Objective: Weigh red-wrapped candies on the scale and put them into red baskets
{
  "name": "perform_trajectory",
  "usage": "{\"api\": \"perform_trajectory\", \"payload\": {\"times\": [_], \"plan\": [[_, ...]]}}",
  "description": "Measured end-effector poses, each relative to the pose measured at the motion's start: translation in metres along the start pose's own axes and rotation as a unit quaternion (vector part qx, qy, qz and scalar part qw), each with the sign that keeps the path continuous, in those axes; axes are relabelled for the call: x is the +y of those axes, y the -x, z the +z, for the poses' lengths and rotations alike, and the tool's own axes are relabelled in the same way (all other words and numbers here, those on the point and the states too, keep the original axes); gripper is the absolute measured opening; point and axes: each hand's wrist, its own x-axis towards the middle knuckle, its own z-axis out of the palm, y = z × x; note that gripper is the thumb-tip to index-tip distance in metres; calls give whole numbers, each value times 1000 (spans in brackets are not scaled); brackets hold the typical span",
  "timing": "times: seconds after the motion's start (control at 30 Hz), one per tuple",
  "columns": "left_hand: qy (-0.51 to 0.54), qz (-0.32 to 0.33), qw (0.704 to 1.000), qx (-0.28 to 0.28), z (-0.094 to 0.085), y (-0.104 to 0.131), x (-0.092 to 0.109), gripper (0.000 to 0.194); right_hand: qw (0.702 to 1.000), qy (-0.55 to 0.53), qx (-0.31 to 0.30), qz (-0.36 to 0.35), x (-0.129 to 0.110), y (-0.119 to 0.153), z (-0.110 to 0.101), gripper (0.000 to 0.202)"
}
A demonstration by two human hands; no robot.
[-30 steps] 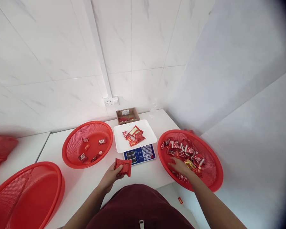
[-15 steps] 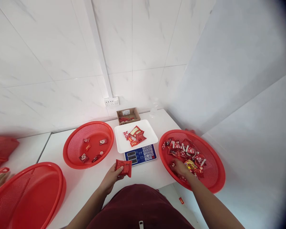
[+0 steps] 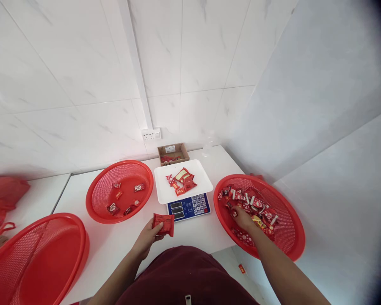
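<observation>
Left hand (image 3: 150,237): closed round a red packet (image 3: 164,221), thumb on top, fingers beneath; may hold more than one, count unclear.
Red packet: held above the counter (image 3: 193,237), just in front of the scale (image 3: 184,208). Broad side up, one crimped end to the right, away from the palm. Long axis hard to call, outline near square; seems to run left to right.
Right hand (image 3: 244,220): down inside the right basket (image 3: 288,226), fingers part curled, touching the small packets (image 3: 257,202); cannot tell if one is pinched.
Small packets: heaped, mixed wrappers, long axes pointing every way.
Right basket step: looks like picking from the heap, left hand holding its packet meanwhile.
Right hand, next move: probably calls for a fingertip pinch on one packet, then a lift clear of the rim without dragging neighbours.
Pan (image 3: 203,180): several packets in a loose cluster, slanted different ways.
Middle basket (image 3: 98,197): a few packets, spread apart, mostly flat.
</observation>
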Motion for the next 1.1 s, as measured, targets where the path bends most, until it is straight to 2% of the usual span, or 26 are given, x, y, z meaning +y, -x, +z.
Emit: {"api": "perform_trajectory", "payload": {"times": [0.13, 0.2, 0.43, 0.57, 0.77, 1.1], "plan": [[-3, -4, 1000, -5, 1, 1, 3, 60, 1000, -3, -24, 7, 3, 6, 5, 15], [-1, -2, 1000, -9, 3, 2, 5, 59, 1000, -3, -16, 19, 6, 5, 4, 15], [-6, 2, 1000, -16, 6, 2, 9, 62, 994, 12, 67, 87, 19, -12, 1, 40], [-13, -4, 1000, -13, 2, 5, 9, 65, 991, 20, 75, 109, 25, -11, 10, 48], [-23, -3, 1000, -21, 2, 3, 5, 68, 994, 7, 67, 88, 30, -6, 23, 48], [-14, 7, 1000, -10, -1, 0, -5, 60, 997, -8, 54, 55, 23, -15, 22, 46]]}}
